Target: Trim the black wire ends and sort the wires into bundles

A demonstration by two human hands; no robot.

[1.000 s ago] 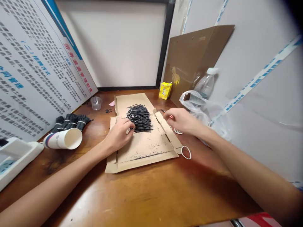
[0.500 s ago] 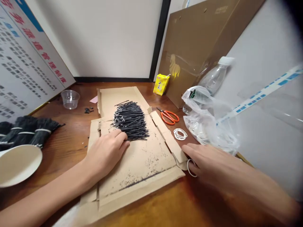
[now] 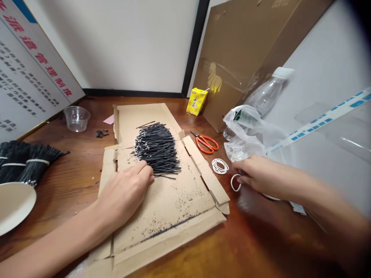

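Thin black wires (image 3: 156, 146) lie in a dense pile on a flattened cardboard box (image 3: 171, 204). At the pile's near left edge rests my left hand (image 3: 127, 189), its fingers closed at the ends of the wires; one strand sticks out to the right by the fingertips, which are partly hidden. My right hand (image 3: 255, 172) is over the table right of the cardboard, in front of a plastic bag. A white rubber band (image 3: 236, 182) hangs as a loop from its pinched fingers. More white rubber bands (image 3: 220, 166) lie coiled just beyond that hand.
Orange-handled scissors (image 3: 206, 143) lie right of the cardboard, below a yellow drink carton (image 3: 197, 101). A clear plastic bag (image 3: 246, 127) and bottle (image 3: 269, 92) stand at right. At left are a plastic cup (image 3: 77, 118), banded wire bundles (image 3: 37, 164) and a pale bowl (image 3: 16, 206).
My right hand has moved up and away from the cardboard's corner, carrying the rubber band. My left hand stays at the pile, where a strand now lies apart by its fingertips. The view has shifted slightly.
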